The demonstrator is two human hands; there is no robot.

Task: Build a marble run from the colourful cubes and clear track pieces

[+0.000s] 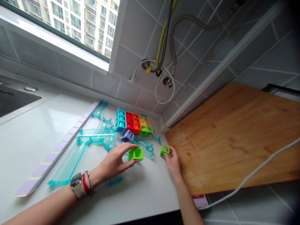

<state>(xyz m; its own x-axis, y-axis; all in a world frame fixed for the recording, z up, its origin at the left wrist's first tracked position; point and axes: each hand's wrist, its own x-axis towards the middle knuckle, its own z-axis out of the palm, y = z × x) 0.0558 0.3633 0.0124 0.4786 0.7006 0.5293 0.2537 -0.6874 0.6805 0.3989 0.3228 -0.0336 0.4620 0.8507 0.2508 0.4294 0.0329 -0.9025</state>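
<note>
My left hand [117,159], with a watch at the wrist, grips a hollow green toy block [136,154] between thumb and fingers over the white counter. To the right, my right hand [172,159] is closed round a second green block [165,151]. A loose purple block [127,136] lies tilted just beyond my left hand. Behind it stand rows of stacked blocks: light blue [121,121], red [130,122], orange [137,123], yellow [144,120] and green [146,131]. Clear teal track pieces [70,162] lie left of my left hand and partly under it.
A long pale purple strip [53,153] runs along the counter [145,190] on the left. A wooden board [234,137] stands at the right, crossed by a white cable [253,170]. The sink [18,97] is at the far left. Hoses and wires hang on the tiled wall.
</note>
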